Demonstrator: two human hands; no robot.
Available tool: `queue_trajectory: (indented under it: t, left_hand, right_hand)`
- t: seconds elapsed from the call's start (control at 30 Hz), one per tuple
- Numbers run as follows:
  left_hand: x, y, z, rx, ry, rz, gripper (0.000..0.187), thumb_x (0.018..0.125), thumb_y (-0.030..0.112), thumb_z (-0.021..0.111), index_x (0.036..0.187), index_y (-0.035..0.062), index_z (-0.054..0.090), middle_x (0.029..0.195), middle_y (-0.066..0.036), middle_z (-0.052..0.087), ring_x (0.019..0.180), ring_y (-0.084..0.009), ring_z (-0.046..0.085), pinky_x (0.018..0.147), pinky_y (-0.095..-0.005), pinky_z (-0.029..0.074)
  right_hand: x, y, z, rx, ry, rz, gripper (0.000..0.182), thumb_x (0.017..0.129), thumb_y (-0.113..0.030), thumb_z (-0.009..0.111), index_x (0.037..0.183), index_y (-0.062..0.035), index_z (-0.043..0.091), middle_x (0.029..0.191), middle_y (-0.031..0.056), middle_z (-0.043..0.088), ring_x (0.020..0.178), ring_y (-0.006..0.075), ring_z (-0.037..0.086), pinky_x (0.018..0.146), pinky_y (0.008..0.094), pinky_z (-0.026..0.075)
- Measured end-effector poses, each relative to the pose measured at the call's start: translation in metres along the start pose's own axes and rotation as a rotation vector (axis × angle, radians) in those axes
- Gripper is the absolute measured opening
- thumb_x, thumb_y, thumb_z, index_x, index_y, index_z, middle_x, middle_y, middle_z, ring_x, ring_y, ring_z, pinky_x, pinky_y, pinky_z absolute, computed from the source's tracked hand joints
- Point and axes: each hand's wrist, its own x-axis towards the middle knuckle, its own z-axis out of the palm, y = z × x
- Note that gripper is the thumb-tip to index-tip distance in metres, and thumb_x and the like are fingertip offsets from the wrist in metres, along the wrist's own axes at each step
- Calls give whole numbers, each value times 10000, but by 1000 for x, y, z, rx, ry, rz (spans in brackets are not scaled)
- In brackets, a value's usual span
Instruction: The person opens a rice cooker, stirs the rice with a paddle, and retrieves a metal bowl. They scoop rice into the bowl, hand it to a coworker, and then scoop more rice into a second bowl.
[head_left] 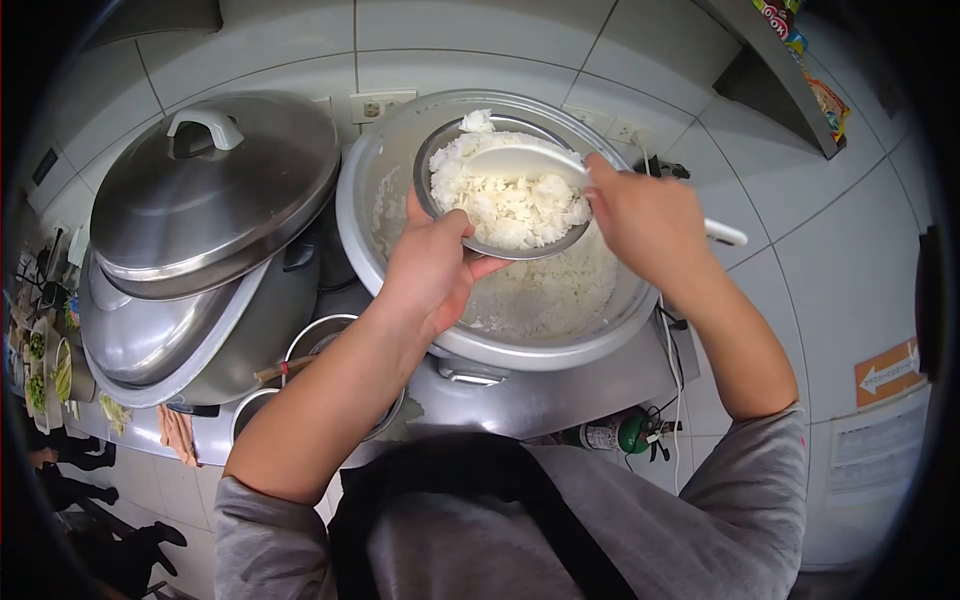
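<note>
My left hand [430, 265] grips the near left side of a round metal bowl [520, 254], thumb over the rim and fingers beneath. White cooked rice [540, 212] heaps the bowl, with one clump at the far rim. My right hand [645, 215] is closed around the handle of a white rice paddle [525, 163], whose blade rests on the rice in the bowl. The handle's end sticks out to the right of that hand. Bowl and hands are over a large rice pot [360, 235], where more rice [545, 300] covers the visible bottom.
On the left, a big metal lid [220, 195] leans on another lidded cooker [235, 345]. Smaller metal pots [318, 335] stand by my left forearm on the steel counter [530, 408]. A hanging cord [681, 385] and green cylinder [632, 435] are at right; a shelf [775, 85] juts out above.
</note>
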Motion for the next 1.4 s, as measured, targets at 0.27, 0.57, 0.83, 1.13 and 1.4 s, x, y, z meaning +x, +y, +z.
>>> queue_trajectory:
  t: [0.27, 0.57, 0.83, 1.13, 1.4]
  left_hand:
    - [-4, 5, -7, 8, 9, -20, 734, 854, -62, 393, 1494, 180, 126, 1412, -179, 369, 1230, -344, 511, 940, -504, 536]
    - [-6, 8, -22, 41, -8, -48, 742, 840, -59, 388, 1495, 168, 127, 1418, -170, 373, 1215, -333, 528, 948, -508, 530]
    - [-6, 13, -20, 24, -63, -55, 786, 843, -47, 374, 1508, 229, 58, 1423, -164, 371, 1236, -319, 514, 934, -490, 533]
    - [-10, 13, -13, 115, -104, -33, 747, 882, -34, 375, 1511, 218, 60, 1436, -161, 370, 1239, -310, 515, 925, -478, 539]
    - [-15, 14, -3, 150, -74, -18, 708, 853, -52, 397, 1482, 182, 171, 1380, -158, 423, 1185, -308, 555, 910, -462, 559]
  right_hand:
    - [-11, -8, -23, -32, 2, 48, 207, 837, -170, 633, 1032, -104, 606, 609, 74, 631, 562, 284, 642, 497, 412, 486]
    - [-9, 30, -65, -226, 147, -123, 235, 824, -95, 560, 981, -223, 678, 807, -26, 632, 721, 185, 582, 731, 366, 357]
    - [-11, 30, -94, -288, 147, -54, 250, 808, -86, 579, 979, -225, 697, 767, -25, 589, 712, 180, 566, 728, 354, 354]
    - [-6, 25, -98, -185, 178, -88, 225, 822, -50, 555, 970, -190, 649, 760, -1, 624, 717, 202, 610, 742, 374, 374]
    - [-1, 9, -94, 34, 128, 17, 205, 810, -45, 550, 987, -128, 613, 685, 54, 636, 629, 253, 647, 620, 397, 474]
